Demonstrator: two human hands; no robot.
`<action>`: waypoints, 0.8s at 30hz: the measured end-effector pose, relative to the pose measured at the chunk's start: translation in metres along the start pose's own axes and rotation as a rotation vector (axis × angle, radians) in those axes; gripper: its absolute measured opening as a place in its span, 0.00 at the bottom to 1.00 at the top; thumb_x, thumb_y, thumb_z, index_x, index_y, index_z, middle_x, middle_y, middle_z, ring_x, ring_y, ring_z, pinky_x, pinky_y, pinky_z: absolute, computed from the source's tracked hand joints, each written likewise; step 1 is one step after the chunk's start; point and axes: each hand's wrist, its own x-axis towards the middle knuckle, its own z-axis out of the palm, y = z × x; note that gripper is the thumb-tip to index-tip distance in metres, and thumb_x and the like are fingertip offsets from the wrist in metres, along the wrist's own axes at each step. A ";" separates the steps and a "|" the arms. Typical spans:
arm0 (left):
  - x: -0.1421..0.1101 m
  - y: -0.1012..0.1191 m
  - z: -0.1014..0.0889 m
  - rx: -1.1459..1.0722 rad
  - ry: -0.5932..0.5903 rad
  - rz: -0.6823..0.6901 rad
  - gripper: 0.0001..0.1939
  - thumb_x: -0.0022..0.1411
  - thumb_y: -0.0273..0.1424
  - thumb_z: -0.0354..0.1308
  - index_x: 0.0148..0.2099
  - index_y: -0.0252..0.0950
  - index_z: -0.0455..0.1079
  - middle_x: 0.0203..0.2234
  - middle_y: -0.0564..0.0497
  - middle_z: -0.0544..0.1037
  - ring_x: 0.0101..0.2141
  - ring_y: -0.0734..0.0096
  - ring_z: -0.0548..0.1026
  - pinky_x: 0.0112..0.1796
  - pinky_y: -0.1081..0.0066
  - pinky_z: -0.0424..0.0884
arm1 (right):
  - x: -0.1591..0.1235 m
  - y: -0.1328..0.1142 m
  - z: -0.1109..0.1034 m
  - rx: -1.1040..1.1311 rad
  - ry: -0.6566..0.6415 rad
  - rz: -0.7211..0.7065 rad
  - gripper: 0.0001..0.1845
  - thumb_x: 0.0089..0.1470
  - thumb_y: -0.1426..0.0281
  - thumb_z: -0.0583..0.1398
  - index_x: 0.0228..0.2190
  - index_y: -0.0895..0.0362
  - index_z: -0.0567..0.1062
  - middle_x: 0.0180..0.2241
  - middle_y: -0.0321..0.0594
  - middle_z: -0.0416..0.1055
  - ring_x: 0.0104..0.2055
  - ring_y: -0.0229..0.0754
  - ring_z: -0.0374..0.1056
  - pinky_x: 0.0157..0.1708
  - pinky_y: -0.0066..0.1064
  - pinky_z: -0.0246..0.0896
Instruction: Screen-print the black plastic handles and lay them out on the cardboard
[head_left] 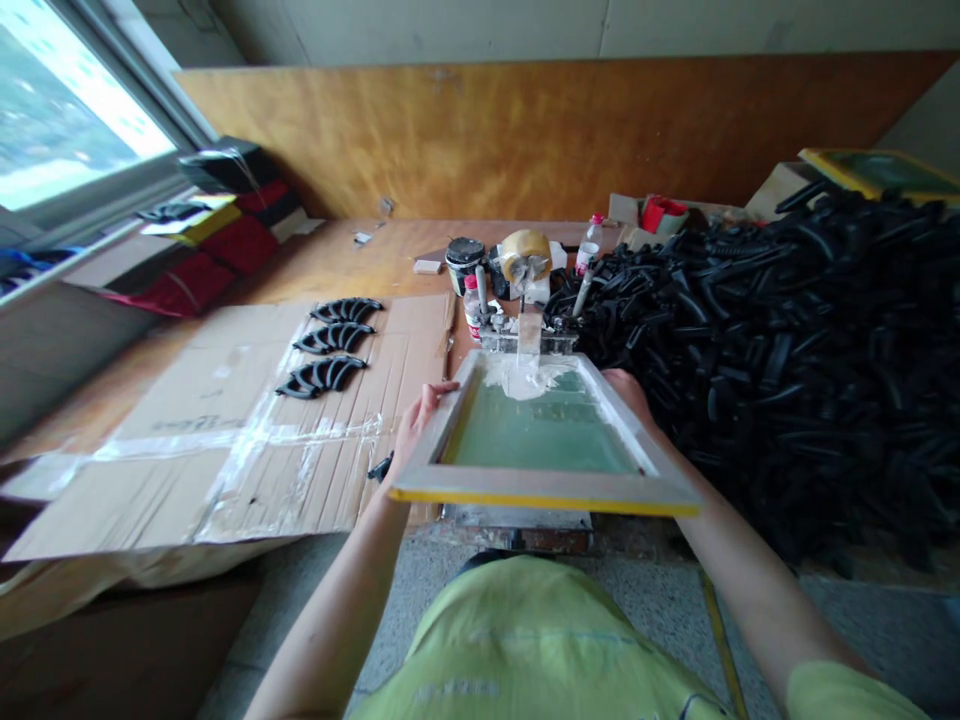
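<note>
A screen-printing frame (555, 484) with green mesh is tilted up in front of me, its far end at a metal hinge clamp (529, 335). White ink (529, 379) is smeared over the mesh at that far end. My left hand (417, 418) is closed on the frame's left side, fingers along the edge. On the right side, my right hand (632, 394) grips the frame, its fingers partly hidden behind it. A small dark piece (381, 467) lies by my left wrist. Three curved black ribbed parts (322, 377) rest in a column on flattened cardboard (217, 420) to the left.
A large heap of black parts (780, 370) covers the table's right side. Behind the clamp stand a tub (465, 262), a tape roll (525, 255) and red-capped bottles (589, 246). Another yellow-edged frame (885, 174) lies at back right; red and black boxes (240, 235) sit by the window.
</note>
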 end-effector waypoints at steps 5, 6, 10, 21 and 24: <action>-0.025 -0.068 -0.008 0.086 -0.086 -0.224 0.37 0.55 0.49 0.60 0.62 0.38 0.63 0.30 0.51 0.78 0.25 0.72 0.72 0.25 0.76 0.65 | 0.048 -0.045 0.011 -0.172 0.071 -0.246 0.27 0.51 0.73 0.62 0.54 0.56 0.69 0.57 0.48 0.63 0.57 0.51 0.61 0.57 0.44 0.59; -0.026 -0.080 -0.007 0.093 -0.085 -0.244 0.39 0.55 0.49 0.60 0.64 0.39 0.60 0.29 0.52 0.77 0.25 0.73 0.72 0.25 0.76 0.64 | 0.055 -0.059 0.022 -0.217 0.023 -0.299 0.29 0.50 0.73 0.63 0.55 0.57 0.68 0.57 0.49 0.62 0.58 0.51 0.59 0.57 0.44 0.59; -0.024 -0.110 -0.003 0.097 -0.072 -0.274 0.39 0.56 0.48 0.59 0.66 0.39 0.57 0.29 0.53 0.76 0.25 0.73 0.72 0.26 0.76 0.65 | 0.059 -0.091 0.059 -0.386 -0.284 -0.330 0.12 0.53 0.76 0.60 0.41 0.60 0.74 0.42 0.48 0.72 0.48 0.49 0.64 0.47 0.38 0.62; -0.022 -0.119 -0.003 0.163 -0.015 -0.258 0.35 0.55 0.49 0.58 0.60 0.37 0.65 0.32 0.49 0.78 0.29 0.70 0.74 0.30 0.74 0.67 | 0.007 -0.081 0.033 -0.208 -0.595 -0.675 0.06 0.49 0.79 0.58 0.27 0.57 0.73 0.29 0.39 0.71 0.36 0.42 0.65 0.36 0.30 0.57; -0.024 -0.111 -0.002 0.168 -0.015 -0.247 0.34 0.55 0.49 0.58 0.60 0.37 0.65 0.31 0.50 0.78 0.29 0.70 0.73 0.29 0.74 0.67 | 0.006 -0.082 0.041 -0.234 -0.434 -0.588 0.08 0.50 0.81 0.57 0.29 0.58 0.73 0.31 0.42 0.72 0.38 0.44 0.65 0.37 0.31 0.58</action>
